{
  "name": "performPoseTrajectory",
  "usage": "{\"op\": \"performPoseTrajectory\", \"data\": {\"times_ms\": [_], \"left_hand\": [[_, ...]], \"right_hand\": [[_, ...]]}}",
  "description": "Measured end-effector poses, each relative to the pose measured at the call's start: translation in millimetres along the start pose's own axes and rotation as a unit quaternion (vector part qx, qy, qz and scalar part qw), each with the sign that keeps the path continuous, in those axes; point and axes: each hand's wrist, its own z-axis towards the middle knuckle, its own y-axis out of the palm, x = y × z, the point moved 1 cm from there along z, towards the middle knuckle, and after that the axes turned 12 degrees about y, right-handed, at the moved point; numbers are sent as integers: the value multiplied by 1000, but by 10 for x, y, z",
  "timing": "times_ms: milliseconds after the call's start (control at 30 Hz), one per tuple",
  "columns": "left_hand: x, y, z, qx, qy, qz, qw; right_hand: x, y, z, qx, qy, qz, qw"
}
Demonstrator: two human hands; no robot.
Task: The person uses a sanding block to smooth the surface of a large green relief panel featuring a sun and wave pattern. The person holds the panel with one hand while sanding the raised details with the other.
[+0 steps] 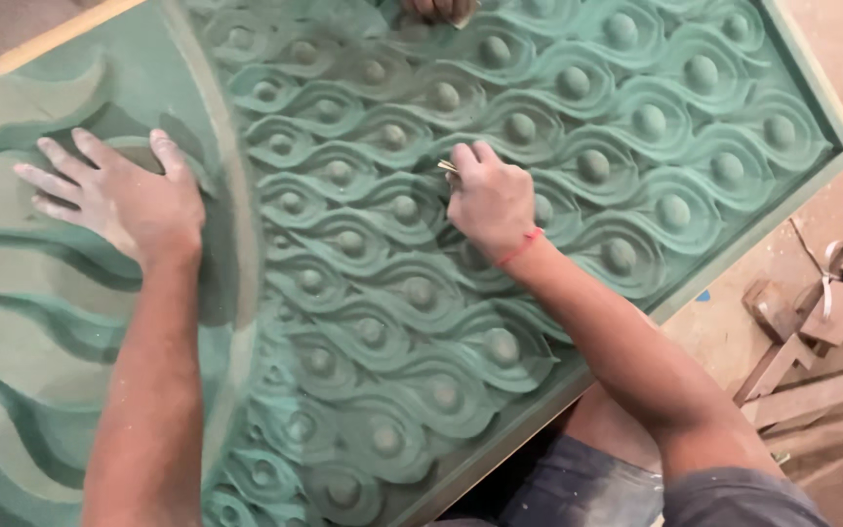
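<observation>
A large green carved panel fills most of the view, covered in rows of raised leaf shapes with round bumps. My left hand lies flat on the smoother, wavy part of the panel at the left, fingers spread. My right hand, with a red thread at the wrist, is closed around a small folded piece of sandpaper and presses it into a groove between the leaf shapes near the panel's middle. Only the tan tip of the sandpaper shows past my fingers.
Another person's fingers touch the panel at the top edge. Wooden offcuts and blocks lie on the dusty floor at the right. My knees in grey shorts are below the panel's lower edge.
</observation>
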Motion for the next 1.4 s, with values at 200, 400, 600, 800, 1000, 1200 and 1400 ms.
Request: {"op": "performPoseTrajectory", "data": {"times_ms": [200, 400, 600, 800, 1000, 1200, 1400], "left_hand": [[59, -61, 9, -4, -15, -9, 1000], [47, -58, 7, 5, -4, -6, 1000], [54, -69, 10, 6, -10, -6, 1000], [58, -68, 13, 11, -11, -9, 1000], [47, -57, 22, 7, -17, 3, 1000], [74, -76, 4, 5, -14, -1, 1000], [53, -68, 25, 8, -13, -1, 1000]], "right_hand": [[12, 9, 5, -4, -25, -7, 1000], [-33, -21, 23, 16, -39, -20, 999], [-103, 0, -7, -11, -28, -56, 998], [-71, -28, -15, 15, -38, -36, 999], [-74, -27, 4, -1, -20, -46, 999], [-112, -6, 118, 54, -94, 29, 994], [209, -253, 271, 95, -60, 100, 989]]}}
